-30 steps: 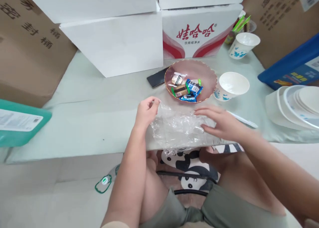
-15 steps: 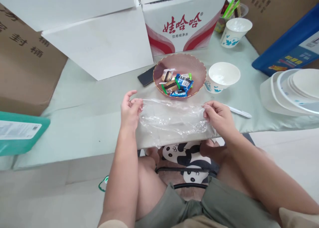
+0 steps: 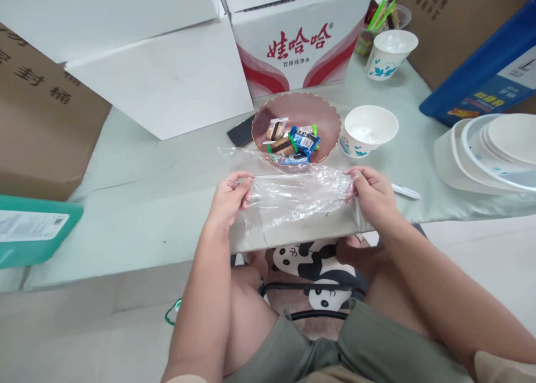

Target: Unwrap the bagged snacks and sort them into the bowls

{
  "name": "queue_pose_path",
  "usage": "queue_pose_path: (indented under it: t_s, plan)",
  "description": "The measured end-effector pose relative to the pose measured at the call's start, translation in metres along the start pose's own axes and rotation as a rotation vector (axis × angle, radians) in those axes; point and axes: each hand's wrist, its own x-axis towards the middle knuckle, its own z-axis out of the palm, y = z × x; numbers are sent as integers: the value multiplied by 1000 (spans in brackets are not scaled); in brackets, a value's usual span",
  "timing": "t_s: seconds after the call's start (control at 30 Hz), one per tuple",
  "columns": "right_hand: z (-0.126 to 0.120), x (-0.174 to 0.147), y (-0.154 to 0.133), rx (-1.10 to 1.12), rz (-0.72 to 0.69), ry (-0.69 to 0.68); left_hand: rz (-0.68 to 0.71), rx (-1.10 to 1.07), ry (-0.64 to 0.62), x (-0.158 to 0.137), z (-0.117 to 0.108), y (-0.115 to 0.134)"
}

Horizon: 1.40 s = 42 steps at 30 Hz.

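Note:
A sheet of clear, crinkled plastic film is stretched between my two hands, just above the table's front edge. My left hand pinches its left side between thumb and fingers. At the other side, my right hand grips a bunched part of it. Whether the film is a bag or a single layer, I cannot tell. Right behind it stands a pink ribbed bowl with a gold rim, holding several wrapped snacks. A white paper cup with blue leaves, lined with clear plastic, is beside the bowl.
A white carton backs the table. Another lined paper cup stands farther back. On the right are stacked white tubs and a blue container; a green container is far left. A white pen-like stick lies by my right hand.
My left hand has moved right and slightly down, its fingers now closed on the film. A loose film end now spreads out behind that hand. My right hand has shifted slightly right.

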Motion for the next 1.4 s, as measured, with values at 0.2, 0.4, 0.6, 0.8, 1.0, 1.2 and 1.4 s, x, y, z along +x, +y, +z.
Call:
queue_pose_path:
  t_s: [0.2, 0.4, 0.6, 0.8, 1.0, 1.2, 1.4]
  plan:
    - [-4, 1, -5, -100, 118, -283, 37, 127, 20, 2, -8, 0]
    - [-7, 4, -4, 76, 210, -243, -37, 124, -43, -1, -16, 4]
    - [-10, 6, -6, 250, 209, -188, -37, -67, -6, -1, -15, 8]
    - [-17, 6, -7, 333, 102, -139, -34, -145, -22, 3, -12, 8]
    - [-21, 4, -2, 268, 31, -85, -81, -110, -25, 8, -11, 9]
    - [-33, 2, 1, 178, -57, -41, -87, -104, -50, 11, -7, 7]
    - [-41, -4, 5, -309, -301, -144, -14, 21, -37, 17, -1, -3]
